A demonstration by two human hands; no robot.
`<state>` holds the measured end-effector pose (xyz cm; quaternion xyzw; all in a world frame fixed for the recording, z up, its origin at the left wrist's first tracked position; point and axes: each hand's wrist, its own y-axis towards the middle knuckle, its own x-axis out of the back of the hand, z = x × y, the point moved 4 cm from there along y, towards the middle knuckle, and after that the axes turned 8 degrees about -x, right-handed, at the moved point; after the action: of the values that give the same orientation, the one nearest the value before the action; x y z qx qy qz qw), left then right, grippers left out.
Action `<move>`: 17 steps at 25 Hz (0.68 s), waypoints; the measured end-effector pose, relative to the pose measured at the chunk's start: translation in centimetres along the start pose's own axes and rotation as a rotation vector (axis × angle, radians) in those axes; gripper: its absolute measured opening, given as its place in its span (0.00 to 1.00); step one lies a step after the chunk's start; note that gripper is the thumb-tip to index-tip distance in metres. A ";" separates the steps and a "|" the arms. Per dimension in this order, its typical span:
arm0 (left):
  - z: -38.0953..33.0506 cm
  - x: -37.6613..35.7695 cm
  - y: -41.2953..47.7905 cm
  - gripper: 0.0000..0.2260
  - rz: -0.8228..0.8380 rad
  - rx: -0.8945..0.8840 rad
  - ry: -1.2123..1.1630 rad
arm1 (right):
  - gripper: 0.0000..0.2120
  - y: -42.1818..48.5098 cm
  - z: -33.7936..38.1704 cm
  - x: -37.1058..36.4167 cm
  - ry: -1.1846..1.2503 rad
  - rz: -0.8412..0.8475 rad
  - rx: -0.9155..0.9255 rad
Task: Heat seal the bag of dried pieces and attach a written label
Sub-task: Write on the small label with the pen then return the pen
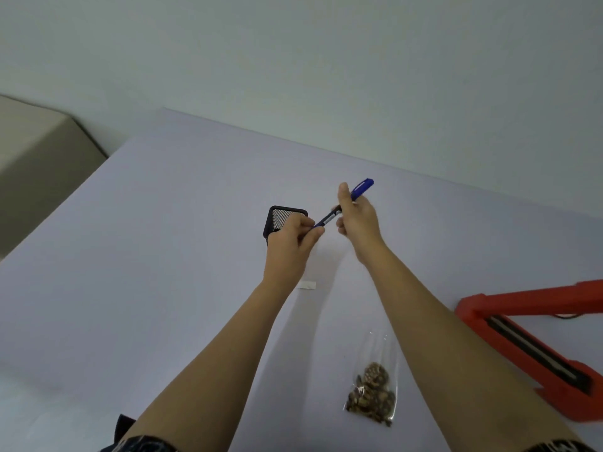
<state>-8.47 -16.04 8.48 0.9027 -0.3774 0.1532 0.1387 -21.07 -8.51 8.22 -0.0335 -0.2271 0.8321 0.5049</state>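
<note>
Both hands are raised above the middle of the table with a blue pen (360, 188) between them. My right hand (357, 220) grips the pen's upper barrel, and my left hand (292, 238) pinches its lower end. A clear bag of brown dried pieces (372, 391) lies flat on the table near me, between my forearms. Just right of my left wrist, a small white label (308, 285) rests on the table. The red heat sealer (535, 347) stands open at the right edge.
A black mesh pen holder (280, 216) stands behind my left hand. The table (163, 256) has a pale lilac cover and ends at a plain wall behind. A beige box-like object (36, 148) sits off the table's left side.
</note>
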 end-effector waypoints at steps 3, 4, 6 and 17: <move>-0.7 -0.9 -1.1 0.08 0.071 -0.051 0.042 | 0.20 -0.9 -1.2 -0.2 0.022 -0.028 -0.053; -0.9 -1.2 -1.5 0.09 0.090 -0.052 0.056 | 0.19 -1.0 -1.4 -0.1 0.038 -0.057 -0.077; -1.3 -1.8 -2.3 0.09 0.111 -0.026 0.073 | 0.17 -1.1 -2.0 0.1 0.053 -0.091 -0.136; -0.2 -1.7 -4.6 0.09 0.010 0.511 -0.515 | 0.15 -0.9 -4.5 -0.7 0.222 -0.127 -0.334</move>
<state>-6.30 -11.74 7.39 0.9153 -0.3540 0.0108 -0.1916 -18.70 -7.22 4.42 -0.1940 -0.3066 0.7404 0.5658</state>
